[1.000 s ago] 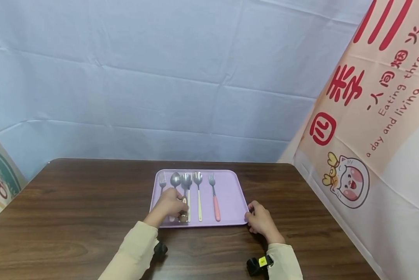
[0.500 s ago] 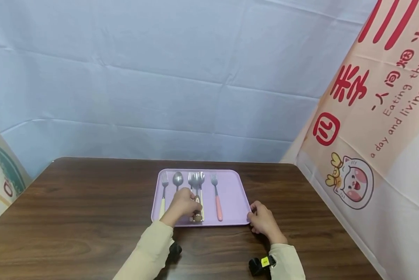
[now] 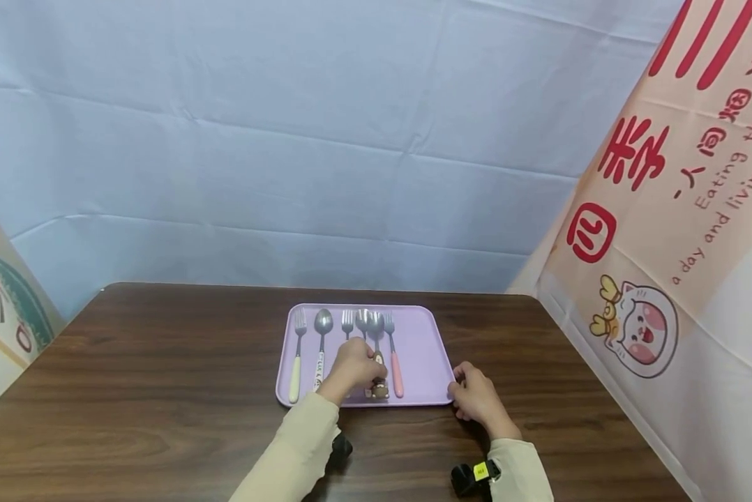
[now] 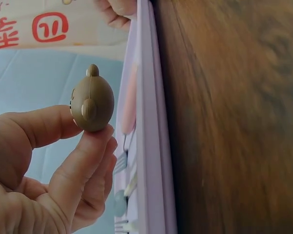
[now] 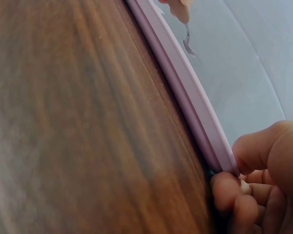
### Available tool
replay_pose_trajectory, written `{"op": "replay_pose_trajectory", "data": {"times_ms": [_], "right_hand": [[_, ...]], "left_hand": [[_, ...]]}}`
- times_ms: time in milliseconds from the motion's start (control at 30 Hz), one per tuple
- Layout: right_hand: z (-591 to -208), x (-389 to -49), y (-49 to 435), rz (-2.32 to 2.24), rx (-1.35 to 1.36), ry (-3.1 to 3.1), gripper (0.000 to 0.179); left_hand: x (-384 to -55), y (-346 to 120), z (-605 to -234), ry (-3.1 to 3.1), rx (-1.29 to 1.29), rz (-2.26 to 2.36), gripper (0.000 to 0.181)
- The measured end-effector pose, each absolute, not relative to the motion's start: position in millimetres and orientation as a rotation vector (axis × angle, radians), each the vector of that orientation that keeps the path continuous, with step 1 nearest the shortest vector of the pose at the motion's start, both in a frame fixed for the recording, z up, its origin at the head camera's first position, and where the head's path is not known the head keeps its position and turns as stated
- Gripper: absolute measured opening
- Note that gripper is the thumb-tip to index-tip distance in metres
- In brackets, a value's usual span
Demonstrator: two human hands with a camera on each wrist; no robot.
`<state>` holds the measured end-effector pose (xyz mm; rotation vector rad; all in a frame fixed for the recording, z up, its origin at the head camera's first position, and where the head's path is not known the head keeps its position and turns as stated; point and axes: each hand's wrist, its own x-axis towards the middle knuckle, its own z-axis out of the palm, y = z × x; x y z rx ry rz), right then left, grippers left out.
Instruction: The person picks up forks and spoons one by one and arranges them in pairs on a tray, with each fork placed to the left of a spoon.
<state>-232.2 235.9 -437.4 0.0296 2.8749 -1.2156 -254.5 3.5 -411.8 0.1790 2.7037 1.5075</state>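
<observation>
My left hand [image 3: 356, 366] pinches a spoon [image 3: 375, 323] by its brown, bear-shaped handle end over the lilac tray [image 3: 423, 355]. In the left wrist view, thumb and fingers grip just below the brown bear head [image 4: 93, 102]. The held spoon's bowl overlaps the pink-handled fork [image 3: 397, 373] and another spoon [image 3: 361, 318] in the head view. My right hand [image 3: 478, 399] grips the tray's near right corner, thumb above the rim and fingers beneath, as the right wrist view shows. Part of the cutlery is hidden behind my left hand.
On the tray's left lie a fork [image 3: 296, 369] with a pale yellow handle and a spoon [image 3: 323, 321] with a patterned white handle; another fork [image 3: 347, 321] is beside them. The tray rests on a dark wooden table [image 3: 162, 390] with cloth [image 3: 288, 174] hanging behind.
My left hand has carried the bear-handled spoon rightward across the tray, past the middle fork and spoon to beside the pink-handled fork. My right hand keeps its grip on the tray corner.
</observation>
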Motion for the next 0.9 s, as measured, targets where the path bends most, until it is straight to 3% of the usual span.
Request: {"op": "replay_pose_trajectory", "data": {"times_ms": [367, 700, 900], "right_hand": [[-437.7, -232.4, 236.1, -1.218, 0.029, 2.881, 0.017], [-437.0, -230.7, 238.1, -1.226, 0.045, 2.884, 0.018], [-436.8, -231.9, 236.1, -1.231, 0.025, 2.88, 0.018]], "left_hand": [[-257.8, 23.1, -415.4, 2.634, 0.133, 1.613, 0.025], [-265.2, 42.0, -417.2, 2.681, 0.17, 1.606, 0.043], [-268.9, 53.1, -419.1, 2.654, 0.17, 1.611, 0.028]]}}
